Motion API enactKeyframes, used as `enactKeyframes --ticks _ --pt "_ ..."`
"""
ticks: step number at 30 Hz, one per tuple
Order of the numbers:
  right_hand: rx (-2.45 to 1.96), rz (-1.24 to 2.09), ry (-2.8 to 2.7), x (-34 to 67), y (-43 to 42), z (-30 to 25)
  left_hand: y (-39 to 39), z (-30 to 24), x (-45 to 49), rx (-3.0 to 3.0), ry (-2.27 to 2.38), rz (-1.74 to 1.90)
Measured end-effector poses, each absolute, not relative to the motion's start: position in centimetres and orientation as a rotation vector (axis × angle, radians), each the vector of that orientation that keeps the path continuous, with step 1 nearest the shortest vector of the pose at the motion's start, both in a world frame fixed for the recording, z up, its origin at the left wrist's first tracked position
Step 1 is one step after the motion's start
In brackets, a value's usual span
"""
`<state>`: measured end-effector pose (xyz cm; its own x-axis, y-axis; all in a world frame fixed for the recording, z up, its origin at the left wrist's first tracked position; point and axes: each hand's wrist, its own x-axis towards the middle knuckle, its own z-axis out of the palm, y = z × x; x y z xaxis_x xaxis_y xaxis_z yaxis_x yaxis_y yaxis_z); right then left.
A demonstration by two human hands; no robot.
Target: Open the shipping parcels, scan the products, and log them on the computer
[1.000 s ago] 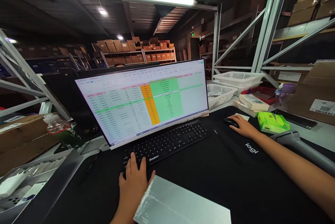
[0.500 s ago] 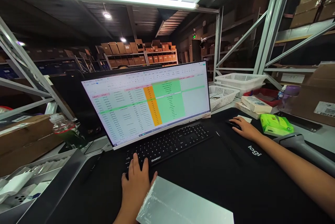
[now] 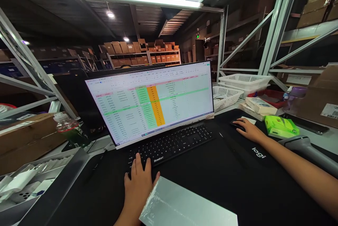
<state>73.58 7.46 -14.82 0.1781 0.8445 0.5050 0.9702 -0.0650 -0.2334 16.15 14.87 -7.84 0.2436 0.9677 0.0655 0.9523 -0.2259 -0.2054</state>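
Note:
My left hand (image 3: 139,180) lies with fingers spread over the left end of the black keyboard (image 3: 169,146). Against its thumb side is a flat silver-grey box (image 3: 190,205) in clear film, at the bottom of the view; its thumb is partly hidden by the box. To the right, my right hand (image 3: 249,130) rests curved over a dark computer mouse (image 3: 235,124) on the black desk mat (image 3: 245,180). Behind the keyboard a monitor (image 3: 174,102) displays a spreadsheet, with a green column and an orange column.
Right of the mat are a green soft pack (image 3: 281,126), a grey handheld scanner (image 3: 303,145), a phone (image 3: 306,124), and white baskets (image 3: 228,97). At left stand a bottle (image 3: 70,131), a cardboard box (image 3: 31,134) and a grey bin (image 3: 58,173) of small packs.
On the screen the green highlighted column has shifted from right of the orange column to its left. Both hands keep their places; the view has moved slightly.

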Motion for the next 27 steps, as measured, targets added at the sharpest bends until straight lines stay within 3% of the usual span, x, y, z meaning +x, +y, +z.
enactKeyframes --ticks 27 --pt "-1.925 -0.339 -1.689 73.98 7.80 -15.11 14.85 -7.98 15.99 -2.301 -1.800 0.118"
